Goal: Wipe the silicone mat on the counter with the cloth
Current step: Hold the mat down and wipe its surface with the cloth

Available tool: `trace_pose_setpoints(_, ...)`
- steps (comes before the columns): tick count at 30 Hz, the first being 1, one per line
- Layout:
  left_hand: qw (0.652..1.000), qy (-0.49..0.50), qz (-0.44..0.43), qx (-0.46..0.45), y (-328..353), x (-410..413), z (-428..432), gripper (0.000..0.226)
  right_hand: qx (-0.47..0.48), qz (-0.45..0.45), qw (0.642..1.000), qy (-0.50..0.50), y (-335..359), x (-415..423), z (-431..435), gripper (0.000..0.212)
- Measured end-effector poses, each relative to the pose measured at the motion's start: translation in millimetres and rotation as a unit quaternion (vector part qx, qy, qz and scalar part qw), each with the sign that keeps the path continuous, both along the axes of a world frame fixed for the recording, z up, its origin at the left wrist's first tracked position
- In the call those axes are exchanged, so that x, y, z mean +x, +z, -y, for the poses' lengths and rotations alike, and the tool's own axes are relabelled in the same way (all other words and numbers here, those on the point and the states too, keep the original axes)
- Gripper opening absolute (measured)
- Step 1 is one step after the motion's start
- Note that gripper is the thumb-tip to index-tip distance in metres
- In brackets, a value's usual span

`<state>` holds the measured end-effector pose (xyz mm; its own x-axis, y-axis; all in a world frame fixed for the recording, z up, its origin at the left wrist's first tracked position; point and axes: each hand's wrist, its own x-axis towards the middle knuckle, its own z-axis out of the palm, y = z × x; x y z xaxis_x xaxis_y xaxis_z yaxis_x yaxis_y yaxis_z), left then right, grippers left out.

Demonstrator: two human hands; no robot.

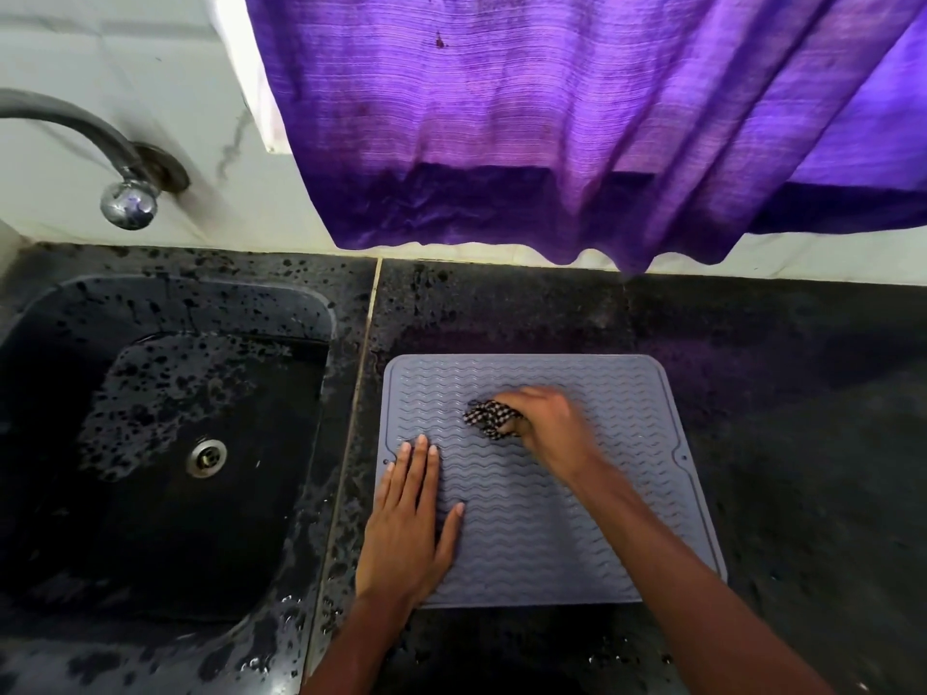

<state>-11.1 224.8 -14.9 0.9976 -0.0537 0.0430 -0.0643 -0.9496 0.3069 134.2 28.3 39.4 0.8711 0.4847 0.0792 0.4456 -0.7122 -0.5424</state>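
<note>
- The mat [526,519] is grey-blue with wavy lines.
- The cloth [489,417] is black and white in little checks.
- The curtain [552,117] is purple, with a darker purple band along the bottom.
- The counter [777,393] is black with tiny specks.
- The sink [321,313] is black too.
- The tap [128,203] is shiny silver.

Readable text, labels, brands, numbers, signs: none found.
Silicone mat [552,519]: raised wavy ridges only; no lettering legible on it.
Cloth [489,418], on the silicone mat: dark-and-light checked weave; no tag or print legible.
Curtain [552,117], behind the silicone mat: plain purple fabric; nothing to read.
</note>
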Motion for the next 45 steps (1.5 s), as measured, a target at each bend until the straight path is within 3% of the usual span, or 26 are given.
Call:
trace_pose_setpoints(3, 1.000, -0.002, 0.007, -0.019, -0.3, -0.7, -1.0, 0.073, 0.033, 0.033, 0.999, 0.005, 12.6, -0.3, -6.9, 0.036)
trace_pose_setpoints(8, 0.999, 0.004, 0.022, -0.044, -0.9, -1.7, -1.2, 0.073, 0.035, 0.123, 0.986, -0.102, 33.9, 2.0, 32.9, 0.035)
trace_pose_setpoints(13, 0.998, 0.002, 0.029, -0.052, -3.5, -1.3, -2.0, 0.074, -0.056, 0.047, 0.991, -0.115, 8.3, 4.0, 71.7, 0.052)
trace_pose_setpoints(18, 0.999, 0.003, 0.026, -0.044, -2.7, -1.9, -1.9, 0.074, -0.024, 0.065, 0.991, -0.116, 0.1, -7.5, 42.1, 0.054)
trace_pose_setpoints(24, 0.999, 0.002, 0.025, -0.043, -2.1, -1.4, -0.3, 0.073, -0.042, 0.019, 0.995, -0.091, -3.9, -5.8, -10.7, 0.059)
trace_pose_setpoints(32, 0.997, -0.004, 0.070, -0.040, -2.9, -4.5, 3.5, 0.061, -0.036, 0.021, 0.999, -0.008, 9.9, -12.8, -96.0, 0.046)
trace_pose_setpoints(42, 0.993, -0.005, 0.107, -0.053, -6.8, -3.4, 3.5, 0.058, -0.062, -0.003, 0.998, 0.007, 7.4, -8.7, -66.1, 0.063)
trace_pose_setpoints(45, 0.992, -0.002, 0.109, -0.060, -8.0, -4.0, 3.9, 0.058, -0.050, 0.001, 0.999, 0.004, 13.3, -6.9, -76.2, 0.054)
